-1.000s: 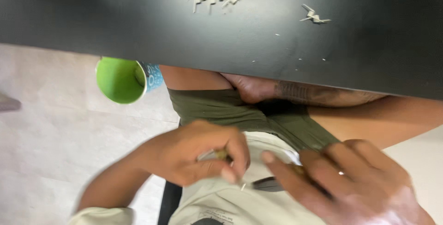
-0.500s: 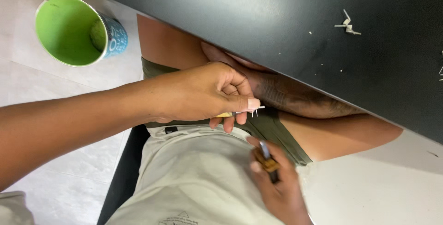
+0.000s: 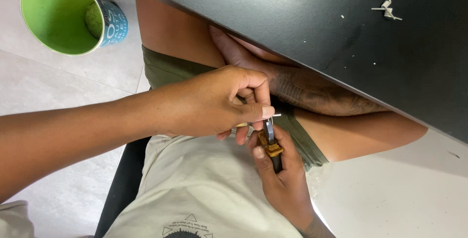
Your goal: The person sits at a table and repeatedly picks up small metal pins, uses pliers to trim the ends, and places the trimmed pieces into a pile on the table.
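Left hand [image 3: 214,104] over lap, fingers pinched on small pale piece [image 3: 276,115] at fingertips. Right hand [image 3: 280,177] just below, clenched on small cutter [image 3: 269,140], blade touching piece. Near black table [image 3: 317,18] edge. Green cup [image 3: 63,16] on floor, far left.

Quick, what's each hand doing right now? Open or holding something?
Left hand: closed, pinching a thin pale stick between thumb and fingers.
Right hand: closed around a small knife with a brown handle, blade up against the stick.
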